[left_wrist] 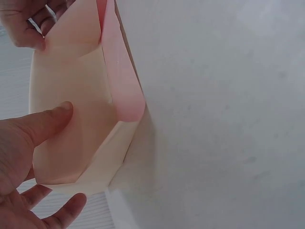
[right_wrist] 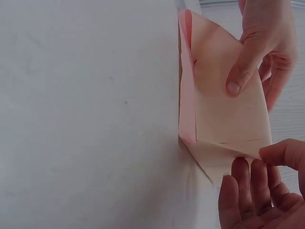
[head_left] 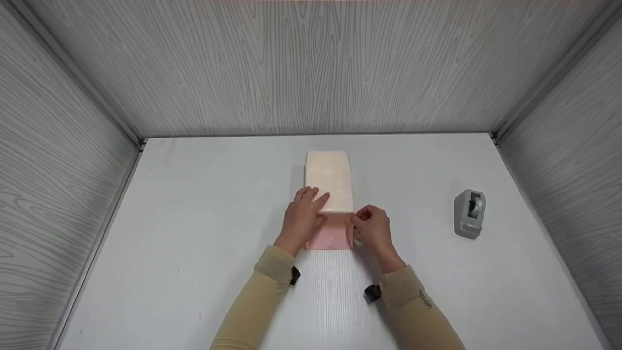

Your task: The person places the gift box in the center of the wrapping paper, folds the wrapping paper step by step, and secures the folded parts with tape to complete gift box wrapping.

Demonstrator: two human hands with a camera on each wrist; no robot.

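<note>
A long box-shaped parcel (head_left: 328, 170) in cream paper lies lengthwise, with pink paper showing at its near end. My left hand (head_left: 301, 218) rests at its near left corner. Its thumb (left_wrist: 52, 123) presses flat against the end, while the other fingers are spread along the top and side. At the near right corner, my right hand (head_left: 374, 226) pinches the folded edge of the cream paper wrap (right_wrist: 228, 155) between thumb and fingertips. A pink paper flap (right_wrist: 187, 102) stands out along the lower edge of that end.
A grey tape dispenser (head_left: 470, 214) with a roll in it stands on the right of the white table (head_left: 204, 194). Wood-grain panels (head_left: 311, 68) enclose the back and both sides. Dark wrist cameras hang under both sleeves.
</note>
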